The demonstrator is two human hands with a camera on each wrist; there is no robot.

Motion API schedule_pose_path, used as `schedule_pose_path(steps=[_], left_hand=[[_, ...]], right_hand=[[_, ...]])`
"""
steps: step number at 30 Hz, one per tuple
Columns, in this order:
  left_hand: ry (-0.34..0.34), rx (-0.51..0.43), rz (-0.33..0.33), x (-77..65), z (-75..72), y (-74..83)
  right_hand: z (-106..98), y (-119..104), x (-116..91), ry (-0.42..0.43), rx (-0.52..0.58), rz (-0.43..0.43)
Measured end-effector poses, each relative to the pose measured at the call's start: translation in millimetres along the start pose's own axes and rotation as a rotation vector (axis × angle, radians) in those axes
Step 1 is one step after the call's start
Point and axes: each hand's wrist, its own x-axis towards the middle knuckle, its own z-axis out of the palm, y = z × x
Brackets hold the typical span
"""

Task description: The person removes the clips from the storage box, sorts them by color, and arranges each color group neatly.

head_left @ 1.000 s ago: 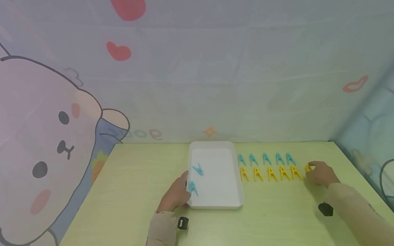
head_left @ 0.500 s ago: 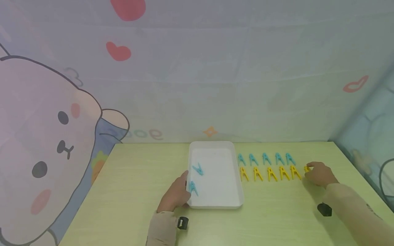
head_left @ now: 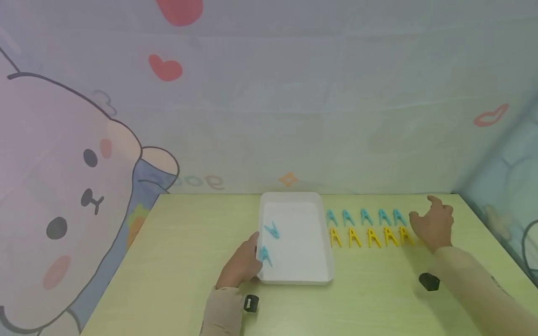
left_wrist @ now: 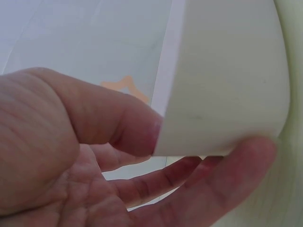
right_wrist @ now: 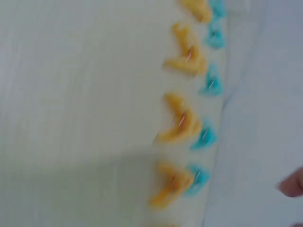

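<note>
At the left side of the white tray (head_left: 300, 252), my left hand (head_left: 239, 263) grips its wall. The left wrist view shows the thumb on the rim of that wall (left_wrist: 227, 80) and fingers under it. Two blue clothespins (head_left: 272, 230) lie inside the tray, one close to my left fingers. My right hand (head_left: 435, 226) is raised at the right end of the clothespin rows, fingers spread and nothing held. Blue clothespins (head_left: 366, 217) form the back row; yellow clothespins (head_left: 373, 238) form the front row. A further yellow one is mostly hidden near my right hand.
The pale wooden table (head_left: 370, 289) runs back to a printed cloth backdrop (head_left: 378, 116) with a cartoon animal at left. A dark cable (head_left: 525, 247) hangs beyond the right edge.
My right hand has let go of the yellow clothespin at the row's end, risen, and spread its fingers. My left hand stays on the tray. The head view has shifted slightly.
</note>
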Motion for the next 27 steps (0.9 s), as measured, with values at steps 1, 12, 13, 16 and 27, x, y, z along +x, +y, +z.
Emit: schedule_pose_path(steps=[1,12,13,16,27], left_hand=[[0.002,-0.005,0.000,-1.0,-0.4,-0.6],[0.000,0.019,-0.028,15.6,20.6,16.4],[-0.002,0.019,-0.022,17.1,22.2,18.2],[-0.005,0.041,-0.011,20.0,26.0,20.5],[0.010,0.049,-0.022,15.0,21.1,13.0]], right_hand=[[4.1,-10.4,0.1,0.060,0.066,-0.009],[19.3,-85.5,-18.0,0.230,0.478,-0.140],[20.5,-89.9,-21.5,0.207,0.473,-0.139],[30.0,-101.2,-31.3,0.118,0.407,-0.174],[110.1,-149.3,-63.8,-0.284,0.325,-0.248]])
